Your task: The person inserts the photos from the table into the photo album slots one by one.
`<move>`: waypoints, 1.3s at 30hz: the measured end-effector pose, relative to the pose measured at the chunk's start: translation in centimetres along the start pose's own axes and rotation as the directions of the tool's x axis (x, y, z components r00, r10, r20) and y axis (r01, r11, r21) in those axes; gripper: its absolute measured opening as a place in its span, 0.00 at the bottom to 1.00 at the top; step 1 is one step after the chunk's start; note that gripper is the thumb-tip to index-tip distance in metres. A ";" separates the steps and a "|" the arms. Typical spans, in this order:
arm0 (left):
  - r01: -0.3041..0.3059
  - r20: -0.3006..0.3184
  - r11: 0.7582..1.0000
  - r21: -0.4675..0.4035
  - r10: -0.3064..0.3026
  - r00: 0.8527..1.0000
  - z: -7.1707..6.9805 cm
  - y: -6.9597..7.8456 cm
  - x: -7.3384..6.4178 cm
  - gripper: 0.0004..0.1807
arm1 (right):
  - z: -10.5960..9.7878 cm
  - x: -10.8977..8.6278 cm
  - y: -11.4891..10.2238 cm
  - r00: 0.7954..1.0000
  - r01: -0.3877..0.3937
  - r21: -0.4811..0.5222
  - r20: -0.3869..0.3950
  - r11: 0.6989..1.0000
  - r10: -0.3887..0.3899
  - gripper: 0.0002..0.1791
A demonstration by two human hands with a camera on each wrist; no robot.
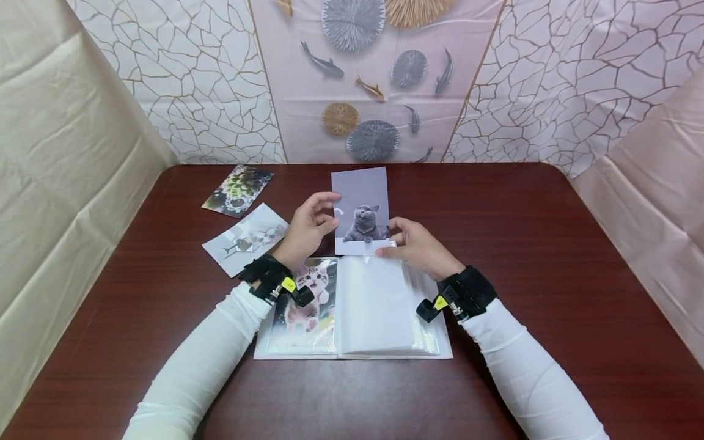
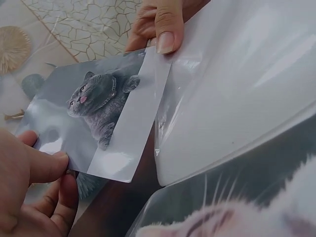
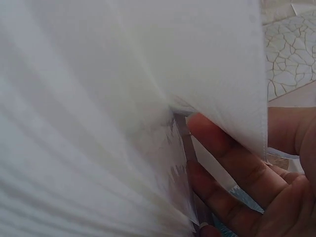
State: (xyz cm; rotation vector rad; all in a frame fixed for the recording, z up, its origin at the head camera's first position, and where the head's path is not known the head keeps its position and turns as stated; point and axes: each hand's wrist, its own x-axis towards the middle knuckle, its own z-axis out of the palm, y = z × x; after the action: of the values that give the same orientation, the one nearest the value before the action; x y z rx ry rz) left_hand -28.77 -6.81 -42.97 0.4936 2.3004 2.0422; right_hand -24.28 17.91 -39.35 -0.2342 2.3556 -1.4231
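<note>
A photo of a grey cat [image 1: 360,190] stands above the top edge of an open photo album [image 1: 352,356]. My left hand [image 1: 305,229] pinches its left side between thumb and fingers. My right hand [image 1: 420,249] pinches the top corner of the album's clear plastic sleeve page [image 1: 379,302], by the photo's lower right corner. From the left wrist view, the cat photo's [image 2: 106,94] lower edge meets the sleeve opening beside the right thumb [image 2: 168,29]. The right wrist view has the fingers [image 3: 232,158] behind the lifted page [image 3: 207,49]. A pink-and-white kitten photo [image 1: 308,305] fills the left page.
Two loose photos lie at the left: a plant picture [image 1: 239,189] at the back and a pale picture with a glass [image 1: 247,241] nearer. The dark red-brown table [image 1: 550,275] extends on both sides, with patterned cloth [image 1: 209,79] hanging behind.
</note>
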 end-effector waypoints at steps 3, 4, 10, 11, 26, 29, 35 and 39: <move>0.014 0.002 1.000 -0.011 -0.014 1.000 0.3 0.0 0.0 0.25 | 0.0 0.0 0.0 1.000 -0.011 0.000 0.007 1.000 0.011 0.43; 0.017 0.004 1.000 -0.016 -0.017 1.000 0.3 -0.1 0.0 0.25 | 0.0 0.0 0.0 1.000 -0.014 -0.005 0.007 1.000 0.014 0.45; 0.014 0.002 0.999 -0.044 -0.014 1.000 0.7 -0.3 0.0 0.24 | 0.0 0.0 0.1 1.000 -0.023 -0.004 0.011 1.000 0.023 0.51; 0.013 0.000 0.999 -0.047 -0.013 1.000 0.7 -0.3 0.0 0.24 | 0.0 0.0 0.0 1.000 -0.024 0.000 0.010 1.000 0.024 0.51; -0.010 -0.016 0.998 -0.055 0.009 1.000 1.1 -0.1 0.4 0.22 | -0.1 -0.3 -0.4 0.999 0.008 0.047 0.040 0.999 -0.010 0.46; -0.019 -0.020 0.999 -0.044 0.019 1.000 1.3 -0.1 0.5 0.22 | -0.2 -0.4 -0.4 0.998 0.027 0.064 0.051 0.998 -0.030 0.41; 0.008 -0.004 0.999 -0.053 -0.008 1.000 1.4 -0.2 0.5 0.23 | -0.3 -0.4 -0.4 1.000 0.008 0.039 0.022 0.999 -0.008 0.51; 0.036 0.019 0.998 -0.059 -0.035 0.999 1.3 -0.4 0.5 0.29 | -0.3 -0.4 -0.3 1.000 -0.005 0.025 0.002 1.000 0.005 0.51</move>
State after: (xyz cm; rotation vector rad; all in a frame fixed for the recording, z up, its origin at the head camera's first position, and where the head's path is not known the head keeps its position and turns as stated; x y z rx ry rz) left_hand -28.99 -5.44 -43.47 0.4629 2.2150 2.0738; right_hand -24.07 18.17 -38.90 -0.2235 2.3335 -1.4483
